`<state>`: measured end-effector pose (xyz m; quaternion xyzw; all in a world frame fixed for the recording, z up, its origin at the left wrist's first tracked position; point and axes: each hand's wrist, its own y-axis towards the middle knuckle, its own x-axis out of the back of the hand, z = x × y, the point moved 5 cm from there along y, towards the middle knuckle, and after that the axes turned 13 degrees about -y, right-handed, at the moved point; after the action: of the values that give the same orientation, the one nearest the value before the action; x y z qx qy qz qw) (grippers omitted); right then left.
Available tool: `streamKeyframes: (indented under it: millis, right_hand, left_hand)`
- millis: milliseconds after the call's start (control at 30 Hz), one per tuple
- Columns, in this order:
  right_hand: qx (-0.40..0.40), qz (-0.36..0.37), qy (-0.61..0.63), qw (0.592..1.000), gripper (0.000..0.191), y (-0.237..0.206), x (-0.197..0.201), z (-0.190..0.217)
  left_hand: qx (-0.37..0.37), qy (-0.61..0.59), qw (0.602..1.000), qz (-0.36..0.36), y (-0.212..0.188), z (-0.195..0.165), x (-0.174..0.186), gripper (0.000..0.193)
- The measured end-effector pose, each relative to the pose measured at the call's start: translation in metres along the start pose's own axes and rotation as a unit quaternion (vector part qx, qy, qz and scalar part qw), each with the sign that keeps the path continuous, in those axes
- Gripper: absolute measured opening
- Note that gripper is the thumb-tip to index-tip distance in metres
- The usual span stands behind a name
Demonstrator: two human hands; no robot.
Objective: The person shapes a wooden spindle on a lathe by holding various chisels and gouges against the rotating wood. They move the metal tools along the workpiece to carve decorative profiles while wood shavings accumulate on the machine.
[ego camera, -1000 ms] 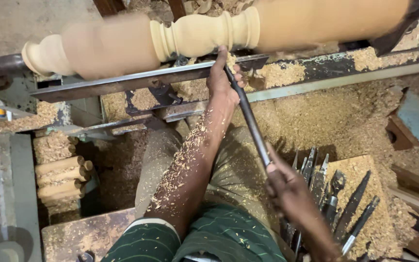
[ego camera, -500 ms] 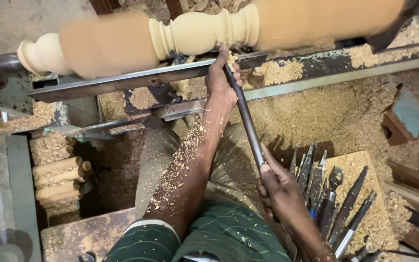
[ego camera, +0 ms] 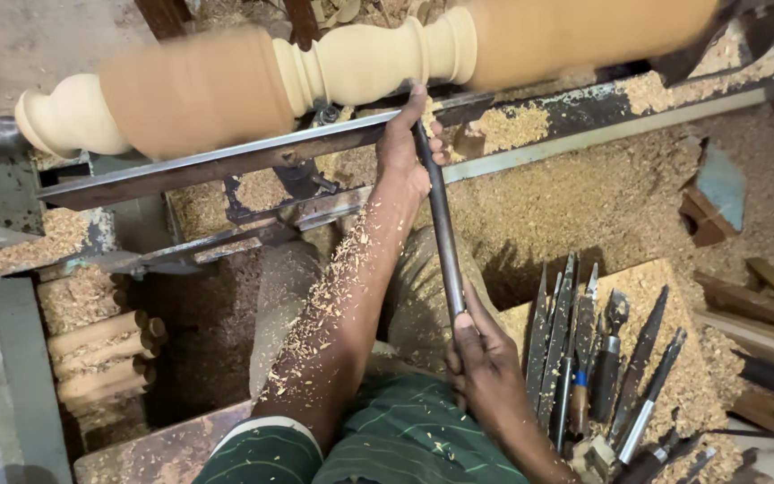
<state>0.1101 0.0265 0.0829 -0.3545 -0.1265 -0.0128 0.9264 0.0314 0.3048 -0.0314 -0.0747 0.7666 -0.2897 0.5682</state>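
A long pale wooden spindle (ego camera: pixel 351 63) spins on a lathe across the top, blurred by motion, with beads and coves cut near its middle. A long dark metal turning chisel (ego camera: pixel 441 224) runs from the spindle down toward me. My left hand (ego camera: pixel 405 148) presses the chisel's front end onto the metal tool rest (ego camera: pixel 226 161), right under the spindle. My right hand (ego camera: pixel 481 363) grips the chisel's rear end. Wood shavings cover my left forearm.
Several other chisels and gouges (ego camera: pixel 602 358) lie on a shaving-covered board at lower right. Turned wooden pieces (ego camera: pixel 100 354) are stacked at lower left. Sawdust (ego camera: pixel 584 197) covers the lathe bed and floor. Scrap wood (ego camera: pixel 763 287) lies at right.
The view shifted slightly. Both hands keep their grip on the chisel against the spinning spindle, with no clear shift along the rest.
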Motion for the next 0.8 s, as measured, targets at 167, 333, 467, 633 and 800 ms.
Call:
streamKeyframes:
  millis: [167, 333, 467, 633, 800]
  right_hand:
    - [-0.036, -0.02, -0.035, 0.999, 0.059, 0.003, 0.011, 0.005]
    - [-0.059, -0.023, -0.126, 0.99, 0.055, 0.011, 0.037, 0.015]
    - [-0.074, -0.004, -0.144, 0.987, 0.055, 0.017, 0.067, 0.015]
    - [0.007, 0.051, -0.213, 0.976, 0.054, 0.036, 0.102, 0.022]
    - [-0.009, 0.027, -0.199, 0.98, 0.064, 0.036, 0.1, 0.01]
  left_hand:
    - [0.004, -0.032, 0.999, -0.008, 0.001, 0.003, -0.003, 0.037]
    - [-0.031, -0.067, 0.996, -0.041, 0.0, 0.008, -0.006, 0.035]
    - [-0.068, -0.104, 0.991, -0.055, 0.001, 0.013, -0.008, 0.039]
    - [-0.097, -0.165, 0.981, -0.027, 0.003, 0.022, -0.01, 0.043]
    - [-0.089, -0.143, 0.986, -0.005, 0.007, 0.024, -0.012, 0.039]
